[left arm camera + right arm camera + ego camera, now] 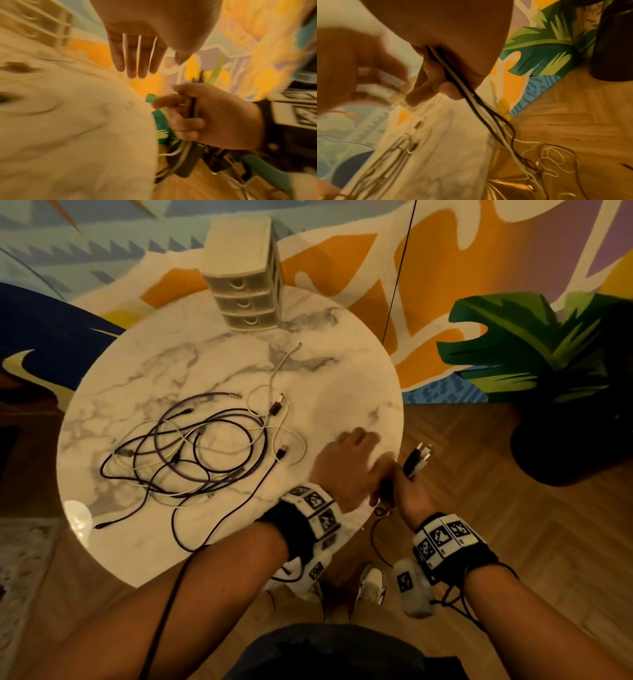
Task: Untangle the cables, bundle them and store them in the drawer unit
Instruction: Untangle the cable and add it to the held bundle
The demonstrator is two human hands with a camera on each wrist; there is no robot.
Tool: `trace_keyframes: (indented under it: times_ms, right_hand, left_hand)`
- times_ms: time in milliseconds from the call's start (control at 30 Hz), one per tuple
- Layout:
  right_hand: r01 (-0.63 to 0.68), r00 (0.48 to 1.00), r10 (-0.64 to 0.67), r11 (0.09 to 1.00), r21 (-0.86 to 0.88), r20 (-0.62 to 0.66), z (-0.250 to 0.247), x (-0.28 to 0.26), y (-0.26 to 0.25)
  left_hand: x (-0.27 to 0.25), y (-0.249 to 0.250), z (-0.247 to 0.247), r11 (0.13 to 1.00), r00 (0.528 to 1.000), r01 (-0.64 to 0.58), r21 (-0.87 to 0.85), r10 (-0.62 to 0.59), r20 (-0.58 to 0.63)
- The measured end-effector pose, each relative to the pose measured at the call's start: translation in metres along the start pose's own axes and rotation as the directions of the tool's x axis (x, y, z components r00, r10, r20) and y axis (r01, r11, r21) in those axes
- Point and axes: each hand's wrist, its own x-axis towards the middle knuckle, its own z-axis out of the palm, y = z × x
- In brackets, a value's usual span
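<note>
My right hand grips a bunch of cables off the surface edge; left hand flat, fingers straight, holding nothing.

I see a glossy marble-look counter, a matt plastic drawer unit, smooth rubbery cables and a wood-grain floor.
</note>
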Motion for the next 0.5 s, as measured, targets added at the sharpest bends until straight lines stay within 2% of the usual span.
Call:
trace_keyframes:
  times_ms: [100,167,267,333,367,433,500]
  right_hand:
    - [-0.066,0.991,0.067,0.998,-0.010,0.120,-0.005,0.014,0.024]
    - [-0.111,0.984,0.112,0.994,-0.011,0.142,-0.004,0.016,0.030]
    - [-0.141,0.975,0.140,0.990,-0.004,0.172,0.002,0.021,0.038]
    - [-0.167,0.966,0.169,0.986,-0.028,0.193,0.010,0.024,0.041]
    - [-0.170,0.961,0.177,0.984,-0.051,0.210,0.014,0.025,0.042]
    - [-0.166,0.956,0.187,0.980,-0.109,0.228,0.026,0.026,0.042]
    - [-0.151,0.954,0.186,0.976,-0.158,0.236,0.041,0.023,0.042]
  left_hand:
    - [-0.013,-0.065,0.000,0.950,0.961,0.156,0.270,-0.210,0.182]
    - [-0.028,-0.109,-0.004,0.877,0.891,0.237,0.418,-0.368,0.266]
    - [-0.051,-0.157,-0.005,0.795,0.773,0.364,0.486,-0.548,0.318]
    - [-0.064,-0.171,0.004,0.795,0.729,0.380,0.472,-0.572,0.376]
    - [-0.069,-0.174,0.009,0.814,0.727,0.367,0.451,-0.554,0.407]
    - [-0.076,-0.169,0.014,0.864,0.743,0.318,0.391,-0.483,0.464]
    - [-0.079,-0.153,0.011,0.912,0.780,0.249,0.325,-0.388,0.491]
